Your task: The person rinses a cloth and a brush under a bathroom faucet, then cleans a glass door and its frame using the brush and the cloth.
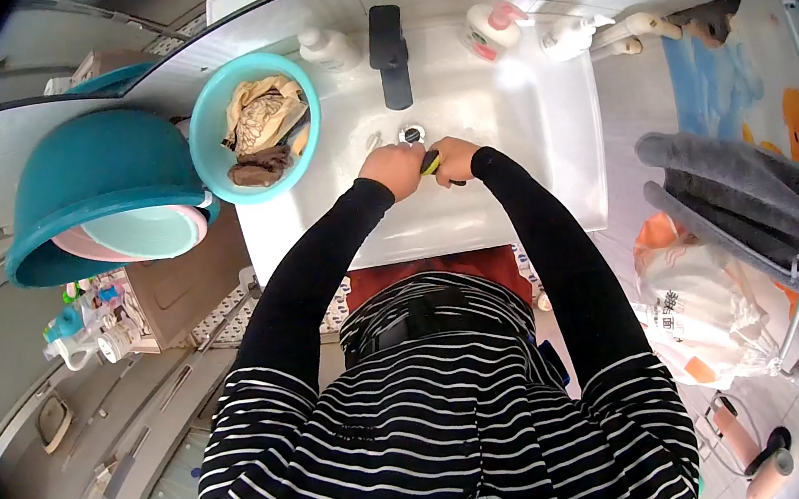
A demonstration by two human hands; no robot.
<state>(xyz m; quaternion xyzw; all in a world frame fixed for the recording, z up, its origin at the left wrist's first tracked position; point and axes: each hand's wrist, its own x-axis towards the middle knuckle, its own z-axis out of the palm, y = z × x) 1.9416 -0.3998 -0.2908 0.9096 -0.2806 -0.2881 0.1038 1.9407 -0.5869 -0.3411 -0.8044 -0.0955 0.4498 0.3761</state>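
Over the white sink [368, 243], my left hand [394, 170] and my right hand [456, 157] are close together, fingers closed around a small black and yellow-green thing [430, 163]. My fingers cover most of it, and its kind cannot be made out. A dark end of it shows under my right hand. Just beyond my hands is the round drain [412, 134], with the black faucet [390, 59] above it.
A light blue basin [202, 159] with crumpled beige and brown cloths stands at the sink's left. Pump bottles, one white [328, 49] and one with a pink top [495, 29], line the back. Larger teal basins [97, 178] hang left; a grey towel [741, 194] hangs right.
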